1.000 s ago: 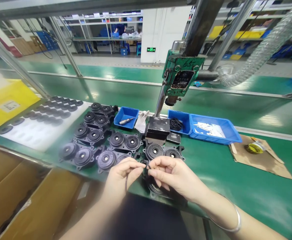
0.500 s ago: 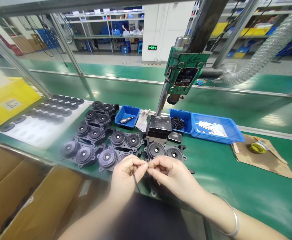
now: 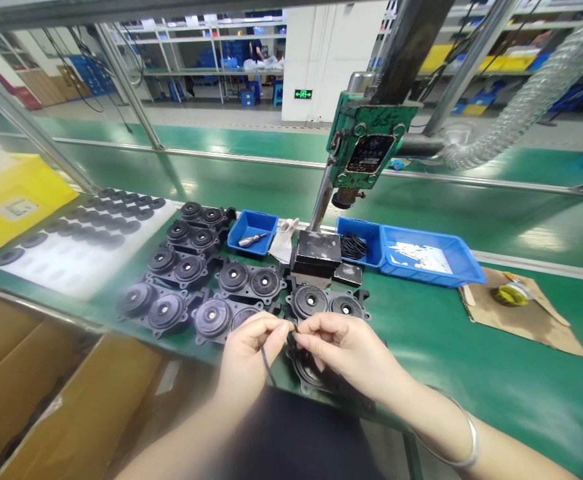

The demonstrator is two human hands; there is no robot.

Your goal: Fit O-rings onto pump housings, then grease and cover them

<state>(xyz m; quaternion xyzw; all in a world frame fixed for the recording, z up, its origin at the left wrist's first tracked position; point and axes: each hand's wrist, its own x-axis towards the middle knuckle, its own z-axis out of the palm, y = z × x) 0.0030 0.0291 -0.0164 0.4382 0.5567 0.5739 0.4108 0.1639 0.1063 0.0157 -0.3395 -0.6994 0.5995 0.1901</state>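
My left hand (image 3: 250, 350) and my right hand (image 3: 347, 347) meet at their fingertips above the bench front. Both pinch a thin black rubber cord (image 3: 266, 363), part of which hangs below my left fingers; whether it is a closed loop is hidden. A short dark stretch of it shows between the fingertips. Under my right hand lies a black twin-round housing (image 3: 305, 377), partly covered. Just behind sits another black housing (image 3: 310, 300) with two round discs and light centres. More such housings (image 3: 171, 310) stand in rows to the left.
A green press (image 3: 371, 143) rises behind a black metal block (image 3: 320, 248). Blue bins hold a screwdriver (image 3: 252, 240), black cords (image 3: 354, 245) and white pieces (image 3: 418, 257). Cardboard (image 3: 526, 320) lies right. Black discs (image 3: 104, 217) cover a white sheet; a cardboard box (image 3: 96, 407) stands front left.
My fingertips have drawn slightly apart, so a dark bit of cord shows between them. The whole view has shifted slightly. Both hands keep their pinch.
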